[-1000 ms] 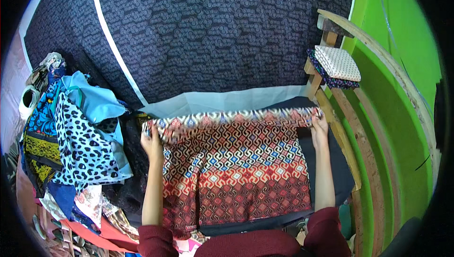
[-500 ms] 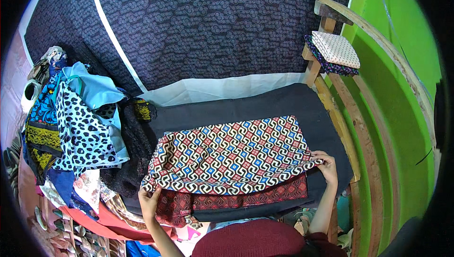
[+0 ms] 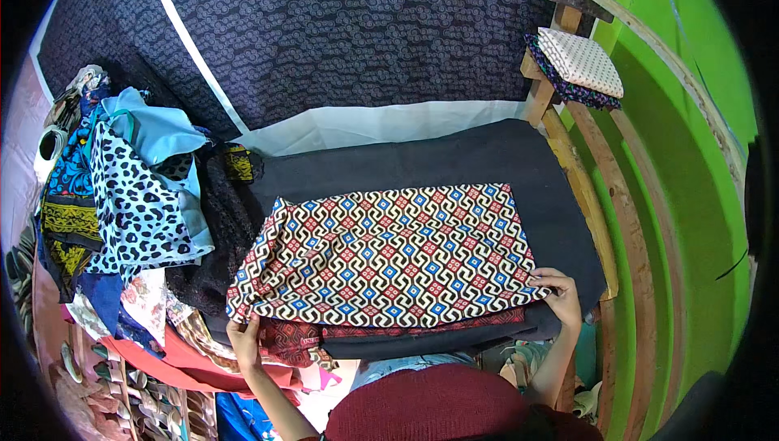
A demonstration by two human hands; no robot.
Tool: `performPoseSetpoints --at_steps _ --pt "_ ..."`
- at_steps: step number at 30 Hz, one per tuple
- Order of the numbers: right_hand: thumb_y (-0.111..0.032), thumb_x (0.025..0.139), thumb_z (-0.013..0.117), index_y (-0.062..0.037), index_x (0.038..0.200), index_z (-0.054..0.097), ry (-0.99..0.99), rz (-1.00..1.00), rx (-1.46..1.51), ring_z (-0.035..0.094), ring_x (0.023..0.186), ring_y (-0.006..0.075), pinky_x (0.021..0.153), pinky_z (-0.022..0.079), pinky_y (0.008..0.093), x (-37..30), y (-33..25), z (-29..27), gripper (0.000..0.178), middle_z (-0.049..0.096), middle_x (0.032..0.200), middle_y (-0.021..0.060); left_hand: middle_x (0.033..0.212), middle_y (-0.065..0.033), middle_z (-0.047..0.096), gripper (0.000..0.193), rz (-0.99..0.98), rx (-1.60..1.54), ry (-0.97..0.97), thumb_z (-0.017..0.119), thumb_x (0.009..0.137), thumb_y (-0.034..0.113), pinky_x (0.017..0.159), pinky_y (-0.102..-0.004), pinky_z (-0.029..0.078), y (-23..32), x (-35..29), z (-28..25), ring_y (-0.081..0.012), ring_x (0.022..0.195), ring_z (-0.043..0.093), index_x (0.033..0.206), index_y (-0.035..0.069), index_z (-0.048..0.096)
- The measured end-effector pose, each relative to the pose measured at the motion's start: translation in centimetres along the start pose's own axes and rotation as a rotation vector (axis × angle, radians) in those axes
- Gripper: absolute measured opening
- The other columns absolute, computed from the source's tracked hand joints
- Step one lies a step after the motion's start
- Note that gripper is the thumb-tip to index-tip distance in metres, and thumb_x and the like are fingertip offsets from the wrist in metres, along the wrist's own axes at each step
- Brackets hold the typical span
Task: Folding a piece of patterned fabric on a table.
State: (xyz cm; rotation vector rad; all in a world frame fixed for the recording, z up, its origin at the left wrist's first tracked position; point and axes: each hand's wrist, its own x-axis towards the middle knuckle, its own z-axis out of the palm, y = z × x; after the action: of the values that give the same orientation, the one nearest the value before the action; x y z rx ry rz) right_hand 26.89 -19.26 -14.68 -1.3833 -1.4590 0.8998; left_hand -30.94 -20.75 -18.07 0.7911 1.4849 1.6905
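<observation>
At the left, we see a heap of clothes [image 3: 138, 214] with black lacy cloth [image 3: 217, 238] at its right side, close to the patterned cloth. Our left hand [image 3: 246, 344] has thumb and fingers closed on the near left corner of the patterned cloth [image 3: 398, 254], which lies folded over on the dark cloth [image 3: 560, 214], a strip of its dark red part [image 3: 288, 337] showing along the near side. Our right hand [image 3: 563, 298] pinches the near right corner, its fingers nearly together. Farther right, a folded dotted cloth [image 3: 580, 64] sits on a wooden rack [image 3: 625, 214]. We judge that uneven pulling could skew the fold, since the left end already looks creased, and that letting one corner go early could leave the edge rumpled. Compared with half a second ago, the near edge lies flatter and the red strip is narrower.
</observation>
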Motion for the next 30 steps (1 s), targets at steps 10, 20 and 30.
performPoseSetpoints --at_steps 10,20,30 --pt "0.009 0.059 0.063 -0.0088 0.092 0.074 -0.043 0.084 -0.173 0.056 0.096 0.0194 0.087 0.045 0.0305 -1.8 -0.5 1.5 0.039 0.06 0.115 0.0068 0.142 -0.0202 0.028 0.103 0.54 0.73 0.283 0.074 0.057 0.003 0.11 -0.0377 0.021 -2.5 -1.2 0.0 -0.0292 0.13 0.03 0.142 -0.006 0.015" --pt "0.007 0.06 0.067 -0.0166 0.096 0.074 -0.158 0.035 -0.29 0.052 0.104 0.0244 0.093 0.042 0.0344 -2.4 -1.8 0.5 0.044 0.056 0.124 0.0074 0.126 -0.0007 0.058 0.045 0.583 1.219 -0.741 0.057 0.071 0.003 0.109 -0.0582 0.01 1.8 -5.7 9.3 -0.0336 0.13 0.039 0.113 0.019 0.065" --pt "-0.005 0.068 0.073 -0.0184 0.103 0.072 -0.263 0.1 -0.381 0.047 0.116 0.0283 0.099 0.038 0.0387 -2.4 -2.9 0.0 0.038 0.046 0.137 0.0085 0.116 -0.0034 0.064 0.036 0.566 1.137 -0.68 0.058 0.074 0.002 0.107 -0.0503 0.023 0.9 -5.5 8.3 -0.0294 0.119 0.052 0.107 0.014 0.068"
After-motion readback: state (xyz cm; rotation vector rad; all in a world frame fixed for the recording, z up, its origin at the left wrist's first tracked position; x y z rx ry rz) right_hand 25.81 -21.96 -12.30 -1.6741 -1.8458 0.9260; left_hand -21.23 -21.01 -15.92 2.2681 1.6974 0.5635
